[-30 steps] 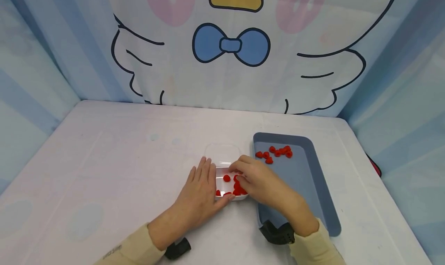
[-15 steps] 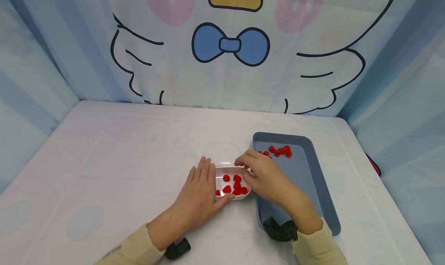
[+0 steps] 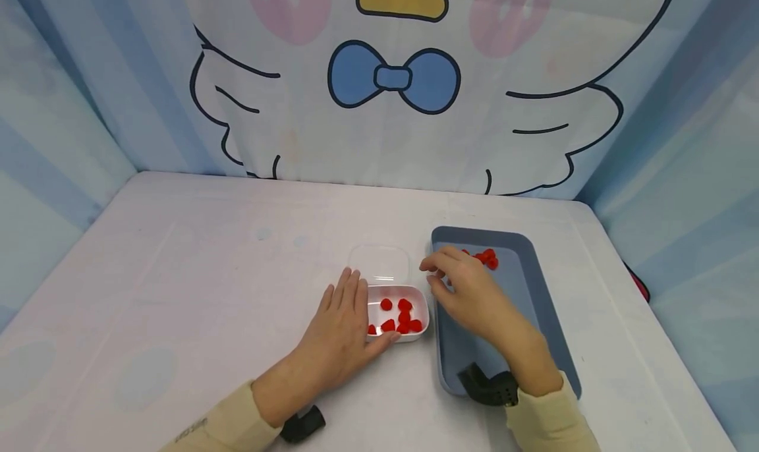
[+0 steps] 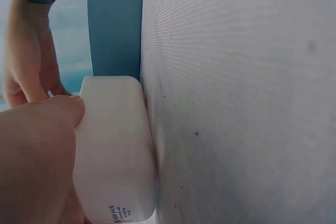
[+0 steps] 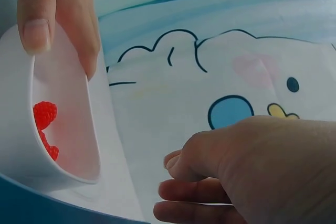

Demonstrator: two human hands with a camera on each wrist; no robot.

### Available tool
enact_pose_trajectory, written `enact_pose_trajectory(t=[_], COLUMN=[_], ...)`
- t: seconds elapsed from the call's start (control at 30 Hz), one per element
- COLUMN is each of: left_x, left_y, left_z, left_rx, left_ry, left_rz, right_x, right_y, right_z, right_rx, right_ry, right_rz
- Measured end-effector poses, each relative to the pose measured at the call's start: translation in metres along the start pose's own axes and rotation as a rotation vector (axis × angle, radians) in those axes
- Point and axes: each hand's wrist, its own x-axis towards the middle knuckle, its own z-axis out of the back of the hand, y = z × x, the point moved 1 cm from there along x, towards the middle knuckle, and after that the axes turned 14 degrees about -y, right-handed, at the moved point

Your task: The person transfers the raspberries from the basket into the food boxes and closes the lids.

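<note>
A small white plastic box point(image 3: 423, 299) on the table holds several red raspberries point(image 3: 404, 317). My left hand point(image 3: 340, 337) rests against the box's left end with straight fingers, its thumb laid along the near rim. The left wrist view shows the box's outer wall point(image 4: 115, 145) with small printed text. My right hand point(image 3: 471, 297) hovers over the left side of a blue-grey tray point(image 3: 528, 300), fingers loosely bent and holding nothing. In the right wrist view, two raspberries point(image 5: 45, 114) show inside the box. More raspberries point(image 3: 489, 257) lie in the tray's far part, partly hidden by my right hand.
A clear lid point(image 3: 379, 262) lies just behind the white box. The tray's raised edge point(image 3: 437, 346) runs close along the box's right side. A printed cartoon curtain point(image 3: 391, 142) borders the table's far edge.
My right hand has drawn out of the white box and moved right over the tray, now hiding some raspberries there. The left hand stays in place; more raspberries in the box show.
</note>
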Motion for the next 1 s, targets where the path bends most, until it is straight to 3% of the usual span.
enact_pose_trajectory(t=[0.4,1.0], left_x=[0.0,0.0], left_y=[-0.001,0.0], left_z=[-0.003,-0.004], left_rx=[-0.005,-0.015], left_ry=[0.01,0.001], left_rz=[0.012,0.009], right_x=[-0.001,-0.003], right_y=[-0.025,-0.042], right_z=[0.004,-0.004], right_rx=[-0.015,-0.16], right_ry=[-0.044,0.029], right_rz=[-0.076,-0.227])
